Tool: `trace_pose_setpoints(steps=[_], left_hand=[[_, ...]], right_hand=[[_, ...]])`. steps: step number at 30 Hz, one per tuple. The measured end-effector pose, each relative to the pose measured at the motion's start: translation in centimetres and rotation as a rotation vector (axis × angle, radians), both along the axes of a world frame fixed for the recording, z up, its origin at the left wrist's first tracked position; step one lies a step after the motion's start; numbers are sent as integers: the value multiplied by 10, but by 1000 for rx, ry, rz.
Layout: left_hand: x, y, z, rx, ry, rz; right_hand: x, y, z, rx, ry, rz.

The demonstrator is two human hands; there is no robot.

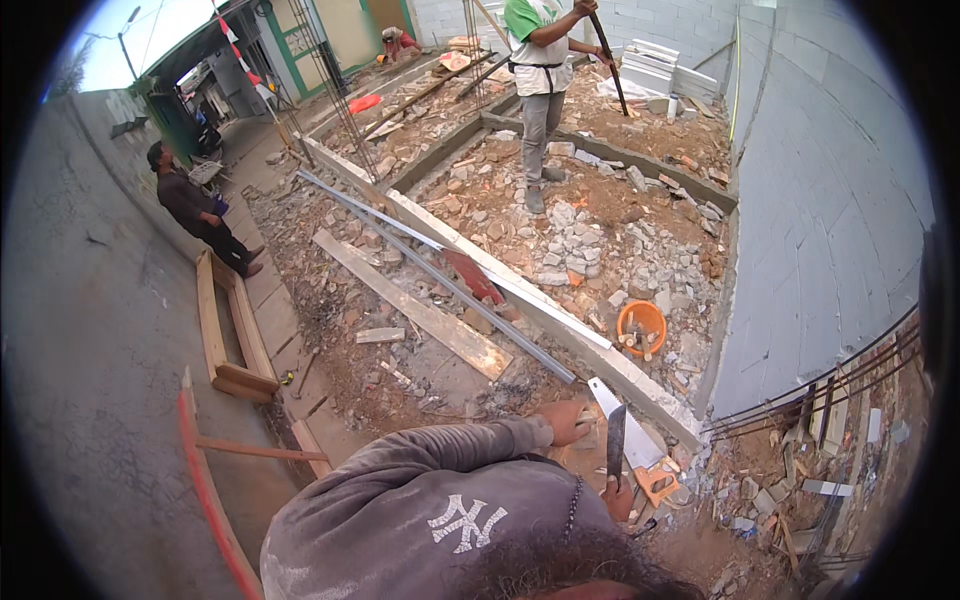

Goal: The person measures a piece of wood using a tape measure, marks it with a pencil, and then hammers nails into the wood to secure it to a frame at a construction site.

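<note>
My right hand (620,497) grips the handle of a dark flat blade (615,440) that points up and away from me. My left hand (565,420), at the end of a grey sleeve, lies with curled fingers on a pale wooden piece (588,437) just left of the blade. Both hands are at the near end of a long concrete beam (560,318). A white pointed float with an orange handle (655,485) lies right beside the blade.
Rubble and broken blocks cover the ground beyond the beam, with an orange bucket (641,328) among them. A plank (410,305) and a metal bar (460,292) lie to the left. One person (540,70) works with a long tool; another (195,210) stands by the road. A grey block wall (820,200) rises on the right.
</note>
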State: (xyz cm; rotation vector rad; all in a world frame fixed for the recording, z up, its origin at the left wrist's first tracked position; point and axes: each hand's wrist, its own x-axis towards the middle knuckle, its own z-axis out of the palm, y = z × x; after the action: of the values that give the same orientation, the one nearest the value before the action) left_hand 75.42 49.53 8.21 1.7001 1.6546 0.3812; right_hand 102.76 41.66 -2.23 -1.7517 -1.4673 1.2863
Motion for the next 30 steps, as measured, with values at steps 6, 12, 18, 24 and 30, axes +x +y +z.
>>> trace_pose_setpoints(steps=[6,12,18,24,30], left_hand=[[11,5,-1,146,-21,-130],[16,36,20,171,129,-227],[10,37,7,190,141,-211],[23,35,9,232,185,-313],[27,31,12,258,253,-264]], right_hand=[[-2,-2,38,80,262,-51],[-2,25,34,260,143,-92],[-14,14,62,243,101,-192],[-32,3,31,270,-33,-89],[-54,33,67,289,-4,-129]])
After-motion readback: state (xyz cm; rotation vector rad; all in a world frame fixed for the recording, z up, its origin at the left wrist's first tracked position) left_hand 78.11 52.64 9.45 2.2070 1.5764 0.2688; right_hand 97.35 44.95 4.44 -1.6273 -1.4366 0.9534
